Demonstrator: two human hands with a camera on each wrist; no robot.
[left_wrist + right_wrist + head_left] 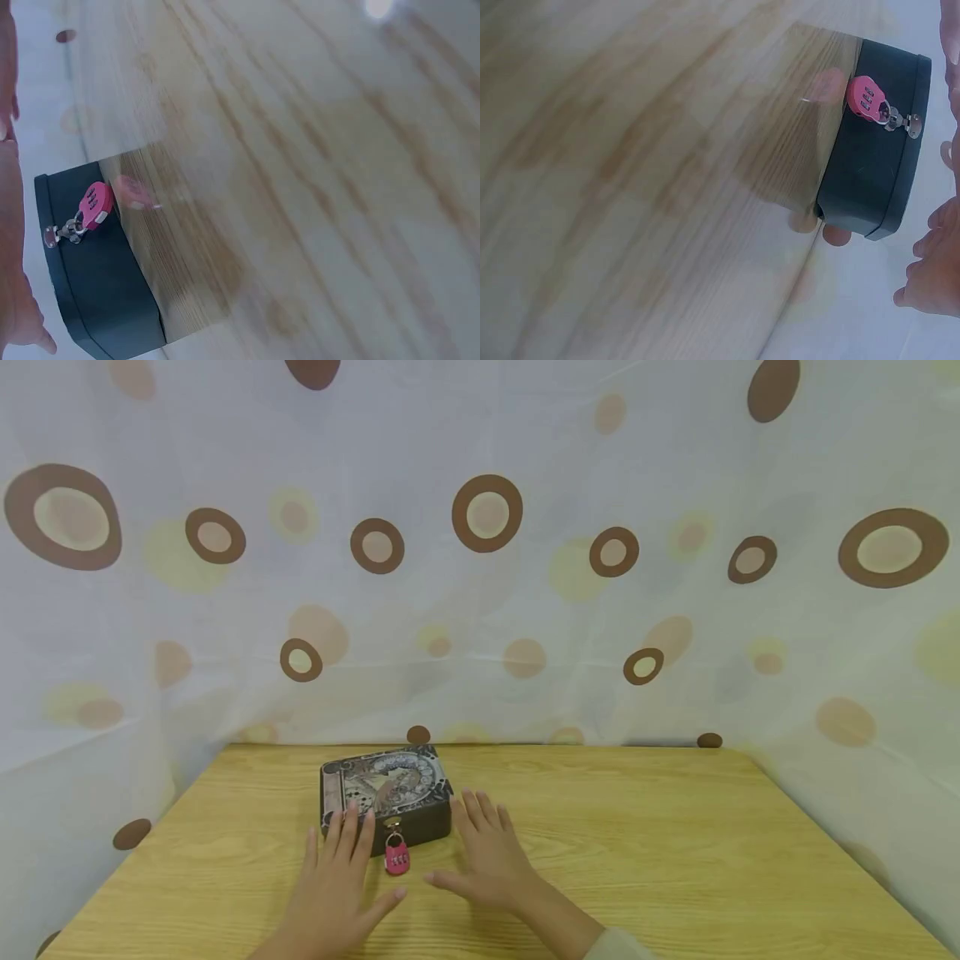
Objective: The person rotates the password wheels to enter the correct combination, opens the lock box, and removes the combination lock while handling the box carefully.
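A dark box (423,823) with a patterned, picture-printed lid stands on the wooden table, set at a slight angle. From the metal clasp on its front hangs a pink combination padlock (397,858) with number dials; both wrist views show the padlock too. My left hand (333,881) is spread with straight fingers by the front left of the box, holding nothing. Near the front right corner, my right hand (491,860) is likewise spread, its thumb pointing toward the padlock. Whether any fingertip touches the box cannot be told.
The wooden table (637,843) stretches to both sides and in front of the box. A pale curtain (525,602) with brown and yellow circles hangs behind the table and along both sides.
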